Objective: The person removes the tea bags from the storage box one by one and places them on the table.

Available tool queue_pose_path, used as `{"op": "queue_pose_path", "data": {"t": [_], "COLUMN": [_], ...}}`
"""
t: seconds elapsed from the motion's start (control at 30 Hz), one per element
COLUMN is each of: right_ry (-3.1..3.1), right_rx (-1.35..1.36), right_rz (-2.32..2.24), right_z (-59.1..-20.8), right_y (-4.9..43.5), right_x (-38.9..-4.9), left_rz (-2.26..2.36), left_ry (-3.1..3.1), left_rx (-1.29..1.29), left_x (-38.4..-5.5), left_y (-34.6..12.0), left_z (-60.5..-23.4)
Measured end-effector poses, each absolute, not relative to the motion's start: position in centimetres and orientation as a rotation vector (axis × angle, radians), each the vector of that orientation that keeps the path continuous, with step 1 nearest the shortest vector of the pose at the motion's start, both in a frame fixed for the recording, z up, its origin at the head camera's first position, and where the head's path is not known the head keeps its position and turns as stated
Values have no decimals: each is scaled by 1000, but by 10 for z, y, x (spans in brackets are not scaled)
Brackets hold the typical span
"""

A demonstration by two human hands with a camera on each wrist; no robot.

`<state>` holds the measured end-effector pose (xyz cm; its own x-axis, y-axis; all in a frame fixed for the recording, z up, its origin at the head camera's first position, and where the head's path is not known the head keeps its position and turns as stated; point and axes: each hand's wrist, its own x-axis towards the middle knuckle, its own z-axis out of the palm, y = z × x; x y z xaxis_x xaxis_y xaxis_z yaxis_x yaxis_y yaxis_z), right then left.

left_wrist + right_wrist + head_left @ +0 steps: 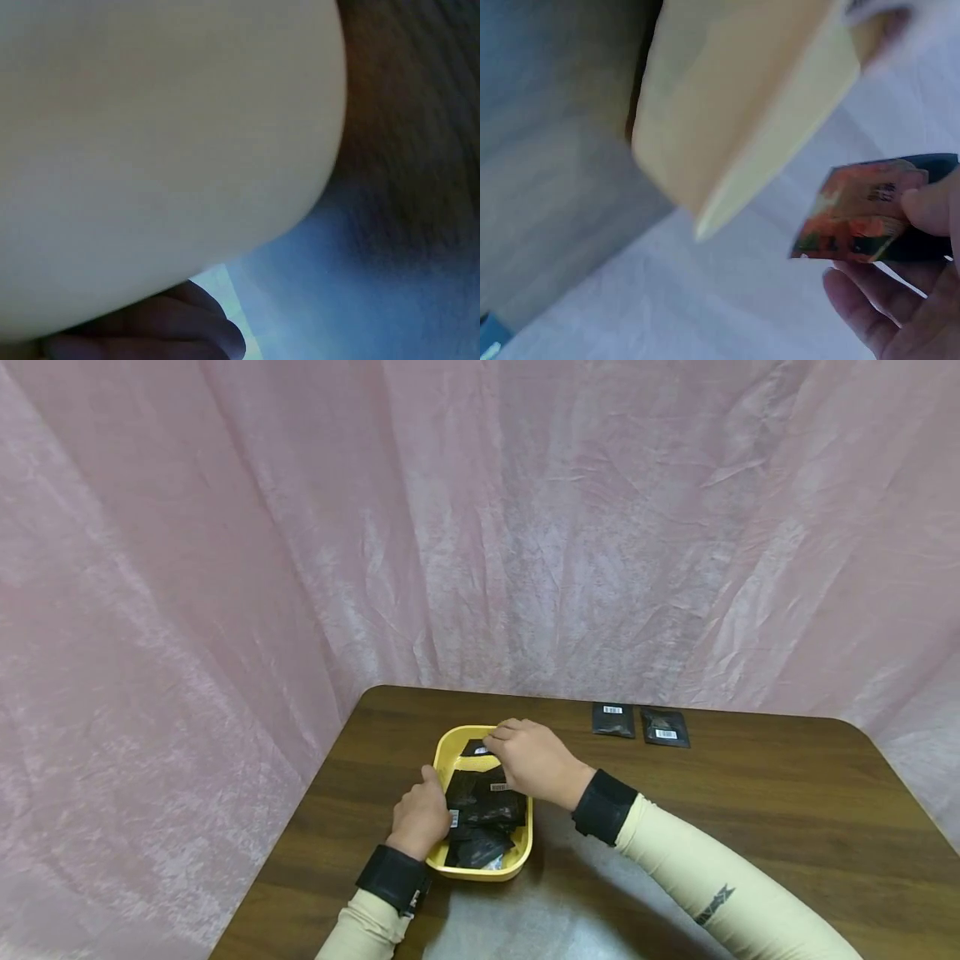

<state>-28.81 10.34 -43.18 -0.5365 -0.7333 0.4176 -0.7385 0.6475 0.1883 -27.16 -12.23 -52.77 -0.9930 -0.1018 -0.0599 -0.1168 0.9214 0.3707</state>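
Observation:
My left hand (422, 814) grips the left side of a yellow plastic basket (480, 875), thumb near its rim. In the left wrist view, that hand (165, 120) fills most of the picture, with its fingers (172, 330) in shadow below. Several flat black packets (491, 810), some with white barcode labels, lie heaped inside the basket. My right hand (536, 762) is over the basket's far right rim. In the right wrist view, its thumb and fingers pinch a small packet (862, 210) with an orange-red printed side, held up beside the basket (727, 112).
Two black packets with barcode labels, a left one (612, 720) and a right one (665, 727), lie near the back edge of the brown wooden table (787, 793). A pink curtain (525, 527) hangs behind the table.

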Motion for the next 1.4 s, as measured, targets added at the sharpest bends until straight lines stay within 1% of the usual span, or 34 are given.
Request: {"op": "queue_pose_path", "data": {"t": [0.2, 0.33, 0.5, 0.67, 0.77, 0.93, 1.13, 1.27, 1.4], "right_ry": [-2397, -2462, -2601, -2727, -2789, -2869, -2999, -3126, -3227], "right_rx": [962, 825, 690, 569, 518, 452, 380, 364, 361], "right_rz": [214, 282, 279, 244, 199, 166, 140, 145, 182], "right_z": [-416, -419, -436, -456, -466, -475, -483, -486, -486], "right_y": [150, 193, 254, 309, 334, 361, 382, 393, 406], "right_x": [-295, -297, -292, -278, -265, -246, -239, -243, -257], "left_rz": [575, 572, 608, 603, 619, 643, 637, 630, 633], "left_ry": [3049, 3040, 3023, 3006, 3008, 3025, 3008, 2985, 2983], "left_rx": [-155, -161, -162, -164, -157, -148, -155, -173, -182], "left_x": [-278, -273, -256, -252, -252, -254, -255, -255, -254], "left_y": [-125, -122, -114, -113, -115, -119, -119, -120, -121], "left_z": [-539, -528, -498, -495, -496, -497, -497, -496, -497]}}
